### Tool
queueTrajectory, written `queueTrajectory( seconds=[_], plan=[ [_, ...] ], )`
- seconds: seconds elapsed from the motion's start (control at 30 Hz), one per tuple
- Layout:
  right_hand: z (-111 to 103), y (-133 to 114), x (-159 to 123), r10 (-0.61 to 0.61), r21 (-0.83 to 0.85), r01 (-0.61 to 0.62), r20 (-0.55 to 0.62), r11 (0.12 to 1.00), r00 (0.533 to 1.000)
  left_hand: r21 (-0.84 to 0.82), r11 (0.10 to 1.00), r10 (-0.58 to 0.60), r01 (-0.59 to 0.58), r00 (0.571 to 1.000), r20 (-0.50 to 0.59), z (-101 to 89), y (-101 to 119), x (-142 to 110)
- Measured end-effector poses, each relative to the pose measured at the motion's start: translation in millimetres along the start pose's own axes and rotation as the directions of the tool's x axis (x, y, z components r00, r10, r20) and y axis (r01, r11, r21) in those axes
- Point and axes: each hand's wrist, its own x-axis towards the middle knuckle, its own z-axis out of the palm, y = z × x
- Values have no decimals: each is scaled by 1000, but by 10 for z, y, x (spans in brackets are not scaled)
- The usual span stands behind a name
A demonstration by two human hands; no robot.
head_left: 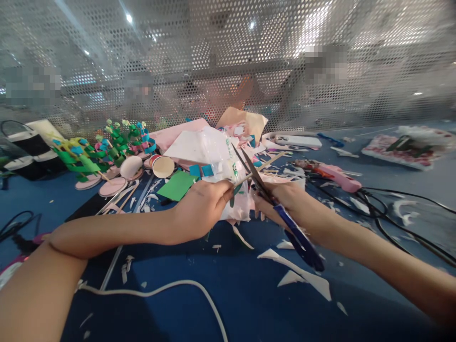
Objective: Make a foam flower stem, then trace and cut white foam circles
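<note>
In the head view, my right hand grips a pair of scissors with dark blue handles. The blades stand apart and point up and away to the left. My left hand is closed in a pinch on a thin pale strip, whose right end lies close to the blades. A small dark green piece shows just below those fingertips; whether it is joined to the strip, I cannot tell. Behind both hands lie a clear plastic bag and a heap of paper scraps.
Green paper plants on pink round bases stand at the left, near a paper cup on its side. A green paper sheet lies left of centre. To the right are a pink glue gun, black cables and a phone. A white cable crosses the front.
</note>
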Motion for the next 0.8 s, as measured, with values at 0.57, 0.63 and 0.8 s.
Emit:
queueTrajectory(
  seconds=[0.57,0.63,0.8],
  plan=[
    [33,50,66,0,-175,-3,-12,985,1000,262,963,88,-68,994,-66,-22,-84,47],
    [37,70,58,-3,-228,-1,-16,974,1000,282,956,103,-82,993,-60,-18,-76,32],
    [64,73,53,45,-196,-52,-41,979,998,342,935,107,-91,994,-29,-16,-49,17]
  ],
)
